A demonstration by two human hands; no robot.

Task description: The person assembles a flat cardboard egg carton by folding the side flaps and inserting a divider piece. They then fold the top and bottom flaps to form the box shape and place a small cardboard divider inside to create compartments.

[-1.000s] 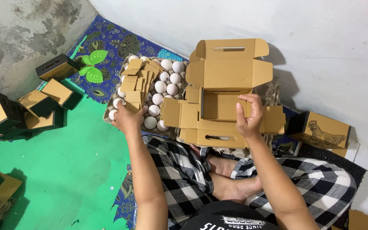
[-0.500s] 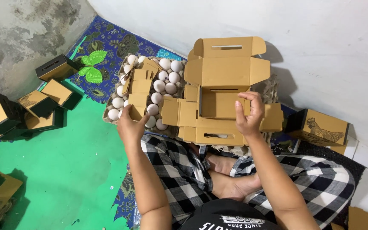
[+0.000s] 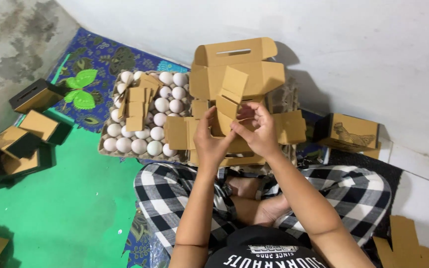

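A folded strip of brown cardboard [image 3: 231, 97] stands upright over an open brown cardboard box [image 3: 234, 74] in front of me. My left hand [image 3: 208, 139] grips the strip's lower left part. My right hand [image 3: 257, 130] pinches its lower right side, fingers curled round it. The box's lid [image 3: 235, 52] with a slot stands up at the back, and side flaps [image 3: 291, 127] spread out left and right. A tray of white eggs [image 3: 147, 124] lies to the left, with several cardboard strips [image 3: 136, 101] resting on the eggs.
Closed and half-folded brown and black boxes [image 3: 31, 119] lie on the green mat at the left. A closed box with a hen picture [image 3: 349, 132] sits by the white wall at the right. Flat cardboard [image 3: 408, 245] lies at the bottom right. My crossed legs wear checked cloth.
My left hand left the egg tray and came to the box with a cardboard strip. Both hands now hold the strip together above the box.
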